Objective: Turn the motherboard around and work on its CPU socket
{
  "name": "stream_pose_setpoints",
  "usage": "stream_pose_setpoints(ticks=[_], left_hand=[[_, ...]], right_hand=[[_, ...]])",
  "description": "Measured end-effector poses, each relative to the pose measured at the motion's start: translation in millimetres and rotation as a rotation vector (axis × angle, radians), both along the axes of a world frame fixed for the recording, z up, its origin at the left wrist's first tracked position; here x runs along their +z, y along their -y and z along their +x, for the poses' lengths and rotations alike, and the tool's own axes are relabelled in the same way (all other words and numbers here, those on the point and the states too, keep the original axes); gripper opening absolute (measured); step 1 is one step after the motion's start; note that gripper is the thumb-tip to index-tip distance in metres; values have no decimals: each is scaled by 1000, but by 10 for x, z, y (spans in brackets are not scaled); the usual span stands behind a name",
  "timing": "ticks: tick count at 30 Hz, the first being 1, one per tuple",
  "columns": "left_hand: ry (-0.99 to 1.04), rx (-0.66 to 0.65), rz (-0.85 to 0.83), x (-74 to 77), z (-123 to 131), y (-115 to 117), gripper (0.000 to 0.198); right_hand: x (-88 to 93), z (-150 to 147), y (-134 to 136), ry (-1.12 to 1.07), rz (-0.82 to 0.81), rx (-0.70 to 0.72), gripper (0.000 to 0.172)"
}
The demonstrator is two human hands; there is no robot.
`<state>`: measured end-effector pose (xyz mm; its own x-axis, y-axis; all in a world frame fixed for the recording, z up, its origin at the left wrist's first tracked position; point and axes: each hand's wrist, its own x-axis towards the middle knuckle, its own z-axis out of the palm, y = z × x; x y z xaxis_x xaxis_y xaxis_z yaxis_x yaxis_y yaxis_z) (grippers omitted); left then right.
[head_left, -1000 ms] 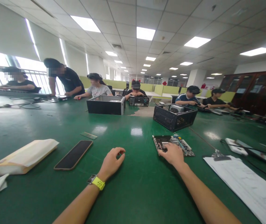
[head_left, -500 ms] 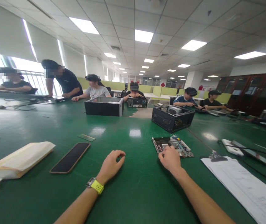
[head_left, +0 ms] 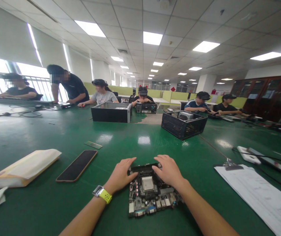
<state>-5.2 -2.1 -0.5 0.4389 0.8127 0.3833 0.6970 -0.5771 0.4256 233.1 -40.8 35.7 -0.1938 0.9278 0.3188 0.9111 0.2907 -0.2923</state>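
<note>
While both hands are on the board (head_left: 150,193), it lies flat on the table (head_left: 44,213) straight ahead of us, between our forearms. Its long axis runs away from us: the port row faces our body and the far edge sits under our fingers. Neither hand is nearer; they meet the board evenly at its two far corners.

Our left hand (head_left: 120,175) comes in from the left with the wrist low and the watch (head_left: 102,194) turned up. Its fingers are laid along the far-left corner and the thumb rests on the board's top face. Our right hand (head_left: 168,170) mirrors it at the far-right corner, with fingers pointing inward and the forearm crossing the board's right edge. Each grip is narrow and holds the board by its corner. We cannot see how far the fingers wrap under.

Left of the board lie a phone (head_left: 77,165) and an envelope (head_left: 26,167), both well apart from it. Papers (head_left: 258,193) lie off to the right, and a case (head_left: 183,124) stands farther back.
</note>
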Motion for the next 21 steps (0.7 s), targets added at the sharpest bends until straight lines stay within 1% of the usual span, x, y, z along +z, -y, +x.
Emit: stream_pose_setpoints(ticks=[2, 4, 5, 9, 14, 17, 21], left_hand=[[-16, 16, -21, 3, 0, 1, 54], [-17, 25, -34, 19, 3, 11, 47], [-15, 25, -37, 31, 6, 17, 44], [0, 26, -31, 79, 23, 43, 33], [7, 23, -42, 95, 33, 36, 15], [10, -1, -37, 82, 31, 23, 16], [19, -15, -38, 70, 30, 18, 17]], right_hand=[[-109, 162, -136, -11, -91, 41, 47], [-188, 232, -190, -48, -150, 76, 45], [-210, 237, -193, -64, -155, 72, 42], [-213, 178, -145, -76, -116, -31, 32], [-257, 149, -135, -134, -67, -60, 22], [-314, 144, -152, -184, -49, -79, 17], [-362, 141, -169, -196, -38, -87, 15]])
